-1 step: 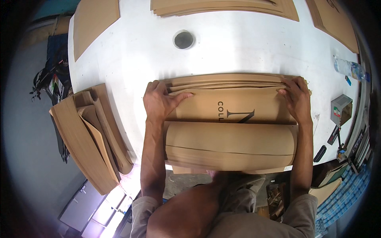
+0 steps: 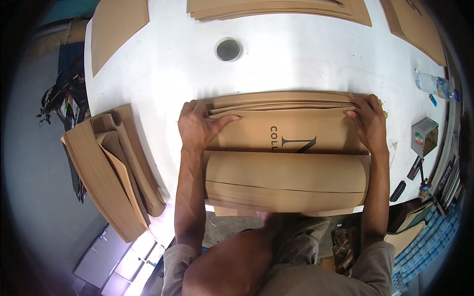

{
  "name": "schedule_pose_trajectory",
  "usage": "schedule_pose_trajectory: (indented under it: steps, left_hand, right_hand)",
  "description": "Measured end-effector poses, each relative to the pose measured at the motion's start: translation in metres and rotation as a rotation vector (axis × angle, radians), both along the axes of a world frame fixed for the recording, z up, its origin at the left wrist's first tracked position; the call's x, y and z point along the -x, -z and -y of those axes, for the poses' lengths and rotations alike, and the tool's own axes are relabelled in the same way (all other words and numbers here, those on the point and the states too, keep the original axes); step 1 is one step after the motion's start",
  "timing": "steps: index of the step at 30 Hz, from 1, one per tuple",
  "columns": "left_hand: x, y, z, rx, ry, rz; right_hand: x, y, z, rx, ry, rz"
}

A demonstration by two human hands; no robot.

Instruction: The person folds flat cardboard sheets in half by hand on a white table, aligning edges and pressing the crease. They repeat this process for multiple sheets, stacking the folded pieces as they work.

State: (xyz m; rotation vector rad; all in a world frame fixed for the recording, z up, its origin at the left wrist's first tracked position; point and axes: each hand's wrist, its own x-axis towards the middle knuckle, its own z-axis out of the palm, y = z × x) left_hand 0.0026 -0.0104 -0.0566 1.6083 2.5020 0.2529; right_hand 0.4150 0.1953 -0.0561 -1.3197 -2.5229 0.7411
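Observation:
A stack of brown paper sheets (image 2: pixel 247 135) with dark print lies at the near edge of the white table. Its near part curves over in a thick rounded fold (image 2: pixel 286 172). At the stack's far left corner my left hand (image 2: pixel 197 124) is closed, thumb on top of the paper and fingers round the far edge. My right hand (image 2: pixel 369 123) grips the far right corner in the same way. Between the hands, several layered edges fan slightly apart. The undersides of the sheets and some fingertips are hidden.
The white table (image 2: pixel 296 64) has a round hole (image 2: pixel 228 50). More brown paper stacks (image 2: pixel 281 11) lie at the far side. Folded brown bundles (image 2: pixel 106 172) hang past the left edge. On the right are a plastic bottle (image 2: pixel 434 85), a small grey box (image 2: pixel 424 136) and a black object (image 2: pixel 398 191).

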Motion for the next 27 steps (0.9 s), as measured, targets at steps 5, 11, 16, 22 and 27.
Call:
schedule_pose_trajectory:
  steps: [5,11,16,22,27]
  left_hand:
    - [0.003,0.006,0.002,-0.160,0.071,-0.067]
    - [0.008,0.007,-0.003,-0.029,0.027,-0.027]
    - [0.019,0.017,0.005,-0.108,-0.045,0.072]
    - [0.020,0.019,0.009,-0.043,-0.023,-0.028]
    - [0.012,0.009,0.008,-0.002,0.128,-0.032]
  right_hand:
    - [0.004,-0.004,0.003,0.006,0.021,-0.002]
    - [0.003,0.001,-0.004,-0.017,0.012,-0.024]
    - [0.000,0.003,-0.002,0.014,0.027,-0.025]
    - [0.008,-0.001,-0.003,-0.025,0.017,-0.045]
    - [-0.001,0.008,-0.004,-0.060,-0.011,-0.010]
